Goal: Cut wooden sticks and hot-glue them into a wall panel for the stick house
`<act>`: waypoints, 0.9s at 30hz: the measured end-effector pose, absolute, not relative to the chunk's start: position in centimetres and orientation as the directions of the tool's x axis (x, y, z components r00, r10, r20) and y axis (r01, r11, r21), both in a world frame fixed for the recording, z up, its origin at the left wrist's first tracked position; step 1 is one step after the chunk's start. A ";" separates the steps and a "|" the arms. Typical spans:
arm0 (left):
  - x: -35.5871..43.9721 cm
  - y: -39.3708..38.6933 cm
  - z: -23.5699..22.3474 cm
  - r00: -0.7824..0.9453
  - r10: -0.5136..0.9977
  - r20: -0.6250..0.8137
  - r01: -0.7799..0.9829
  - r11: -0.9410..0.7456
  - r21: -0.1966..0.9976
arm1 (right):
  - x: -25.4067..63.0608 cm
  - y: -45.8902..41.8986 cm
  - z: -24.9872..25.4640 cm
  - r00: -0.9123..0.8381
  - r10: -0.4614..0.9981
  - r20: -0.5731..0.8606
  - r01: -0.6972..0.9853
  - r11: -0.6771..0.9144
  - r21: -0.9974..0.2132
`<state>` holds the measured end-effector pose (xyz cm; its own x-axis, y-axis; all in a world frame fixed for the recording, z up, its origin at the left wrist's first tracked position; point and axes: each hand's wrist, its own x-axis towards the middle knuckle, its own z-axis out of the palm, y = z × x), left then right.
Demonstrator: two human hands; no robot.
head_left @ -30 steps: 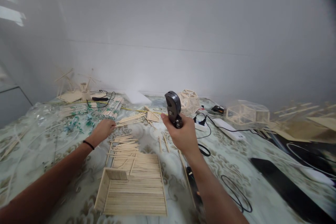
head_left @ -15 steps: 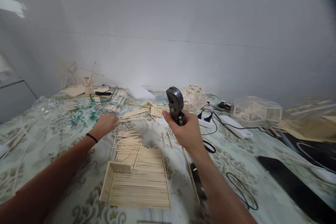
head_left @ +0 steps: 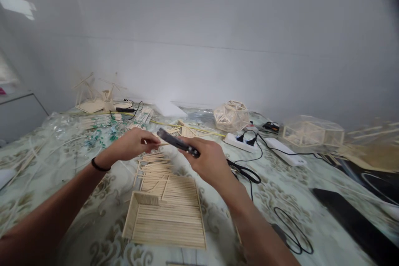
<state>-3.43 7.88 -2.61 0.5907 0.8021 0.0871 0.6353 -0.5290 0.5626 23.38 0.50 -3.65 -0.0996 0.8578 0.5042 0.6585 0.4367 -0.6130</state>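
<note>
The left hand (head_left: 132, 144) pinches 1 thin stick (head_left: 163, 144), and the right hand (head_left: 210, 160), fingers curled round the dark tool (head_left: 177, 140), should align it squarely beyond those pinching fingertips.

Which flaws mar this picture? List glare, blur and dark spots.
Head view: bright glare patches at upper left; a pale glow low on the wall; a dark upper right corner; smeared sticks at far right; slightly soft dark tool in the right hand.

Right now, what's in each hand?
Left hand: closed on a thin wooden stick.
Right hand: closed around a dark metal hand tool.
</note>
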 end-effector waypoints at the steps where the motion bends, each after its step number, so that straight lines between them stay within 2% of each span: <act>1: -3.2 7.2 -2.2 0.597 0.793 0.120 0.599 -0.540 0.591 | 23.2 0.4 -3.7 -0.102 0.856 0.507 0.667 0.437 -0.603; 6: -2.9 5.5 -1.0 0.603 0.773 0.197 0.410 -0.512 0.755 | 22.8 -0.1 -3.2 -0.015 0.854 0.520 0.652 0.403 -0.643; 11: -3.1 5.1 -0.6 0.588 0.777 0.224 0.211 -0.415 0.885 | 23.3 0.0 -2.6 0.096 0.906 0.413 0.503 0.314 -0.805; 18: -1.5 4.4 -1.5 0.587 0.787 0.191 0.112 -0.312 0.943 | 22.6 -0.5 -2.3 0.092 0.962 0.256 0.193 0.235 -0.952; 21: -0.5 3.9 -2.1 0.598 0.789 0.140 0.096 -0.244 0.965 | 21.7 -0.8 -2.4 0.068 0.969 0.239 0.052 0.236 -0.970; 27: 0.8 2.4 -2.4 0.667 0.744 0.033 0.086 -0.121 0.989 | 20.5 -0.6 -2.6 0.147 0.967 0.207 -0.203 0.234 -0.951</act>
